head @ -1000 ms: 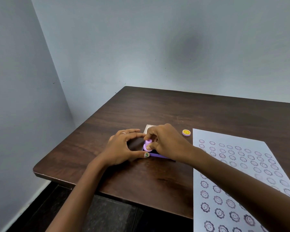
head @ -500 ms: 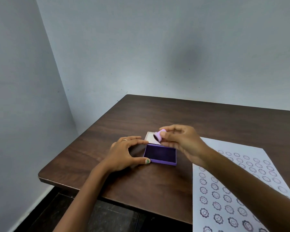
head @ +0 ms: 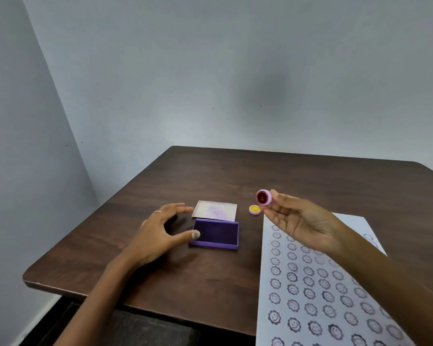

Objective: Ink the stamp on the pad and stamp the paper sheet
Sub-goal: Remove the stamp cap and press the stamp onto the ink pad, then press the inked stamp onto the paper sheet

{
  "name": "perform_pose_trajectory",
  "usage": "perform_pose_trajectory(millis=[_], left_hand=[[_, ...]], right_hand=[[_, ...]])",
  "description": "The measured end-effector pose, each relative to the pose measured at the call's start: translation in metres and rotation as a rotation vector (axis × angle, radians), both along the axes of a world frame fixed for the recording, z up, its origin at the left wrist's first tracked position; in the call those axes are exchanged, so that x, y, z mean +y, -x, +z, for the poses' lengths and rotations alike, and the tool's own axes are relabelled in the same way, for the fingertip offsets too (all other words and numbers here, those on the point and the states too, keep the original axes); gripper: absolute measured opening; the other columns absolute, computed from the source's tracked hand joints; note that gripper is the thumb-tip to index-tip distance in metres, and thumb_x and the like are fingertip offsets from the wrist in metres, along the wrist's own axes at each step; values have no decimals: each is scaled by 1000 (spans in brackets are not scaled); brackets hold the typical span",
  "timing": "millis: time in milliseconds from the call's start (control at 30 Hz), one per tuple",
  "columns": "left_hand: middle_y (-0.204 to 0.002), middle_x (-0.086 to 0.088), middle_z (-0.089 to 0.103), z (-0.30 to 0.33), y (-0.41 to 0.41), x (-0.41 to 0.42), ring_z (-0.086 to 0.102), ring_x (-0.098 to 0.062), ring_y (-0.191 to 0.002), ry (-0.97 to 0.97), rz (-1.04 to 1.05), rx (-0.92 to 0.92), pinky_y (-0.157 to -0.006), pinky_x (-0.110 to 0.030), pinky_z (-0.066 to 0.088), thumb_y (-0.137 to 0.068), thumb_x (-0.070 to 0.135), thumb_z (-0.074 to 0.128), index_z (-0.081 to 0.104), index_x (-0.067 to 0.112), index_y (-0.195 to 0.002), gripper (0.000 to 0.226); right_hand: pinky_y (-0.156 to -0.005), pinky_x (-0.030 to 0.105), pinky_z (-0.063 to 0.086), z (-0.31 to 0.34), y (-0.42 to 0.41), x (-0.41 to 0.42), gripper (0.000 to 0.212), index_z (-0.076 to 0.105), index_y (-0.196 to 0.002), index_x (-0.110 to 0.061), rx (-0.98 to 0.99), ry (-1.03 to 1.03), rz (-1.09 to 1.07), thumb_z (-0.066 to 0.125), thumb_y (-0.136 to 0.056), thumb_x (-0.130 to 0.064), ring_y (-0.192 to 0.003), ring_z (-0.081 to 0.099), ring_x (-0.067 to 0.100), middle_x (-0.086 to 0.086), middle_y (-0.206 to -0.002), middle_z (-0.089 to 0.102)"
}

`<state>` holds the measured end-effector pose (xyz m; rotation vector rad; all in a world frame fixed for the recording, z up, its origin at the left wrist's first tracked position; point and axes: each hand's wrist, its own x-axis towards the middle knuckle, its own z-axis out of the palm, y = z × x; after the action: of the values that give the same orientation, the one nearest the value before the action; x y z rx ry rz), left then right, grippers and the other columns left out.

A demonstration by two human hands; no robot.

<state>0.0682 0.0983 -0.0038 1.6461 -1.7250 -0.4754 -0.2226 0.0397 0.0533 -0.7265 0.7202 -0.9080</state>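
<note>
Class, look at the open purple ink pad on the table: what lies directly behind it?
Behind the ink pad lies its lid, flat, ink-stained inside facing up. Whatever is under the lid is covered.

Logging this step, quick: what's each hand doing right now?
Left hand: open, thumb at the ink pad, gripping nothing.
Right hand: holding the stamp in its fingertips.

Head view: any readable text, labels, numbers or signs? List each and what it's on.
No words, brands or numbers are readable.
Paper sheet: rows of stamped smiley-flower marks, pictures only.
Yellow cap: smiley face, no lettering.
Ink pad lid: faint purple smudges, nothing readable.
Stamp in the right hand: inked face too blurred to read.
</note>
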Motion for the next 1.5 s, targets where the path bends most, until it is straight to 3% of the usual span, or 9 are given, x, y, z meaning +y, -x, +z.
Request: perform_pose_trajectory(millis=[133, 267, 367, 500, 600, 733, 867, 1233, 1500], left_hand=[[-131, 23, 49, 1, 5, 3, 46, 3, -122, 83, 66, 112, -103, -29, 39, -66, 68, 57, 55, 45, -121, 60], [-123, 31, 49, 10, 34, -3, 47, 1, -120, 102, 62, 42, -98, -28, 39, -70, 64, 56, 53, 44, -123, 57], [-125, 27, 54, 20, 79, -17, 49, 3, -116, 148, -46, -33, -101, -29, 39, -71, 66, 53, 55, 41, -121, 56], [-137, 16, 50, 28, 152, -43, 45, -3, -123, 129, -264, -169, -105, -34, 37, -80, 65, 48, 50, 34, -130, 59], [-146, 10, 43, 30, 208, -60, 37, -8, -132, 65, -399, -308, -106, -25, 27, -87, 58, 47, 41, 28, -139, 61], [-153, 5, 33, 27, 261, -79, 29, -15, -141, -32, -466, -432, -116, -39, 18, -89, 59, 43, 32, 24, -144, 67], [-160, 3, 16, 10, 280, -89, 10, -15, -147, -100, -497, -527, -120, -44, 4, -89, 62, 36, 17, 21, -149, 76], [-161, 4, 5, -2, 274, -94, -1, -11, -148, -97, -503, -561, -120, -41, -3, -89, 65, 31, 8, 20, -151, 80], [-161, 4, 5, -3, 276, -92, -1, -11, -148, -105, -502, -565, -120, -41, -3, -88, 65, 31, 7, 20, -151, 81]], right_hand=[[-65, 25, 59, -1, 44, -10, 36, 66, -98, -1, 28, 64, -72, 75, -64, -7, -81, 71, 18, 13, -90, 74], [-63, 21, 57, -6, 103, -26, 72, 67, -97, -3, 89, 189, -209, 93, -32, -18, -81, 71, 16, 10, -90, 75], [-65, 21, 57, -12, 145, -38, 56, 62, -107, -3, 146, 218, -320, 79, -55, -13, -82, 71, 15, 10, -97, 72], [-66, 21, 57, -25, 179, -47, 89, 66, -101, -7, 266, 361, -370, 93, -22, -35, -86, 71, 17, 5, -90, 76], [-69, 19, 56, -31, 186, -47, 75, 68, -99, -9, 386, 510, -350, 91, -33, -37, -86, 71, 18, 4, -86, 76], [-80, 21, 55, -36, 182, -50, 30, 69, -100, -13, 700, 724, -383, 72, -71, -4, -85, 70, 14, -1, -84, 76], [-84, 20, 53, -38, 182, -52, 30, 68, -96, -28, 884, 845, -342, 69, -76, -5, -88, 68, 6, -6, -95, 71], [-76, 4, 46, -31, 183, -48, 28, 68, -103, -15, 1031, 937, -205, 66, -78, -1, -84, 63, -10, -11, -94, 67], [-87, 19, 49, -30, 183, -42, 29, 67, -106, -13, 1095, 959, -174, 66, -78, -4, -93, 65, 14, 3, -104, 68]])
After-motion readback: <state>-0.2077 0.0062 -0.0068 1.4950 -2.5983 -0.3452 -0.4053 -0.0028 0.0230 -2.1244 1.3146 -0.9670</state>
